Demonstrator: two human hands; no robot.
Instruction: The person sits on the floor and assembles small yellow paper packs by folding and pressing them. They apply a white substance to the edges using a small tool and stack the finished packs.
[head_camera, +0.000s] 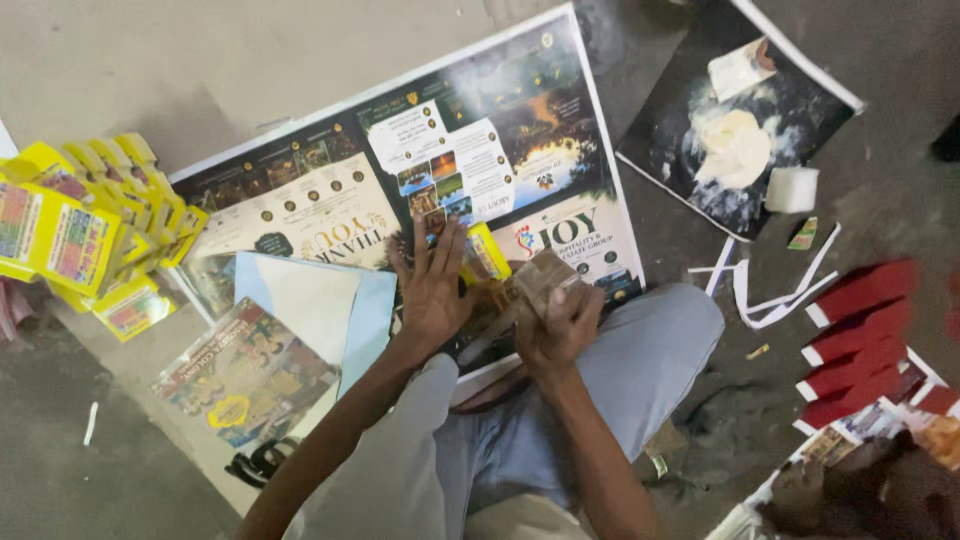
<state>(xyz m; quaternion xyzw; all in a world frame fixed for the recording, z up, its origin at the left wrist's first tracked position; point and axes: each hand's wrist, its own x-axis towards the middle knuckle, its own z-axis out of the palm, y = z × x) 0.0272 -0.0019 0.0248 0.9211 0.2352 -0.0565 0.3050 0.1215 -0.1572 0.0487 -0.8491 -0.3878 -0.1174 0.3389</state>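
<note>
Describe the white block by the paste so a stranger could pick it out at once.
Start at the dark glossy sheet lying on the floor at the upper right, the one with a white smear of paste in its middle. At that sheet's lower right edge sits the white block. Unlike the soft, shapeless paste beside it, it is a neat squarish chunk with straight sides.

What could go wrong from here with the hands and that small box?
1. The left hand lies flat with fingers spread by the yellow box; a slip could crush it.
2. The right hand grips a brown piece that shows blurred, so its hold looks uncertain.
3. White paste lies open on a dark sheet nearby; it may smear.
</note>
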